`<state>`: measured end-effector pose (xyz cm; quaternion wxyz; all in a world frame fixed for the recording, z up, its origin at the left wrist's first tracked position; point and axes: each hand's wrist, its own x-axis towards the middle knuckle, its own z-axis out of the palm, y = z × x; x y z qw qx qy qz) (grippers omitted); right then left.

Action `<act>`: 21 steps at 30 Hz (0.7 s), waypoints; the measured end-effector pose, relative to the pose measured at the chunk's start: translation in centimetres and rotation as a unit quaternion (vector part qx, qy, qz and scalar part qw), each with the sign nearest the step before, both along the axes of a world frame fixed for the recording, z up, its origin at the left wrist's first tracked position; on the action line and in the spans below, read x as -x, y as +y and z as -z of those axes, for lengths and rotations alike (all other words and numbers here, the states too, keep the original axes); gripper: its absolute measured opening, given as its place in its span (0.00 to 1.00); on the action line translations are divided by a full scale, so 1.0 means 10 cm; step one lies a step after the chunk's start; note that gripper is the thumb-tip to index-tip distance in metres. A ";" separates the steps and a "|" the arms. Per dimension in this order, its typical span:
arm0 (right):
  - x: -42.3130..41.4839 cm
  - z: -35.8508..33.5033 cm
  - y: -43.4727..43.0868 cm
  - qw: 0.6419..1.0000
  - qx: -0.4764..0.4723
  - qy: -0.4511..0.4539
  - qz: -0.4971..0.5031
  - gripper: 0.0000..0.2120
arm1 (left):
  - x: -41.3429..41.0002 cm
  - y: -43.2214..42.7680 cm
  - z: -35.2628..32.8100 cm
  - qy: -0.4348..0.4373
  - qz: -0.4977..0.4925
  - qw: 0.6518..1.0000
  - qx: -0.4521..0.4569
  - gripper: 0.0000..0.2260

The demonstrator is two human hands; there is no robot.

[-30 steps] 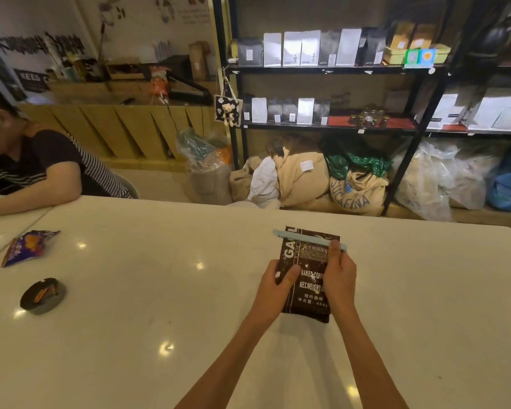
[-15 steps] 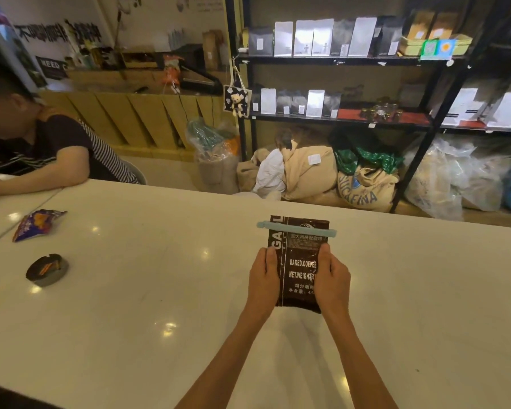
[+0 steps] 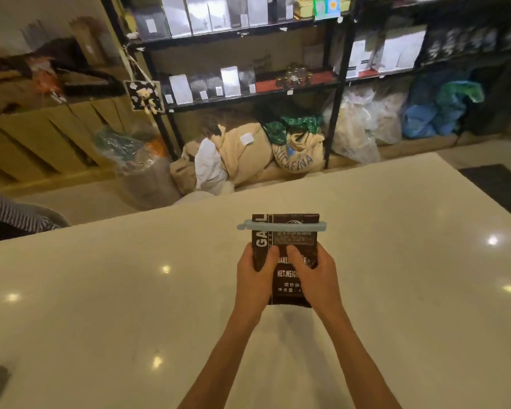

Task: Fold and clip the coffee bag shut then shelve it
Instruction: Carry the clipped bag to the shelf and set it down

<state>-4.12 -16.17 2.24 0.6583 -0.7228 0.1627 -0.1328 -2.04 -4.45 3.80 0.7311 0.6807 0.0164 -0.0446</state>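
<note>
— Shelving of black metal stands beyond the pale table, stocked with pale pouches. And the bag?

— Both hands hold the dark coffee bag over the table, upright.

— Their grip?

— The left hand and right hand clasp its sides, thumbs on the front.

— The clip?

— A light-blue clip clamps across just below the bag's top edge.
</note>
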 end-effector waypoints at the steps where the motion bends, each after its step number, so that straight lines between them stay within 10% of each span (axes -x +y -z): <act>1: 0.04 0.00 0.00 1.000 0.005 0.005 0.024 0.08 | 0.00 -0.01 0.03 0.010 0.012 1.000 0.006 0.05; 10: 0.78 -0.21 -0.68 0.963 0.015 0.040 0.267 0.13 | 0.27 -0.85 0.01 0.005 0.233 0.973 0.007 0.13; 17: 1.91 -0.24 -1.53 0.884 -0.028 0.063 0.462 0.23 | 1.01 -1.95 0.06 0.045 0.531 0.846 0.012 0.12; 21: 2.66 -0.26 -1.99 0.875 -0.072 0.051 0.475 0.18 | 1.69 -2.69 0.16 0.016 0.548 0.836 -0.001 0.11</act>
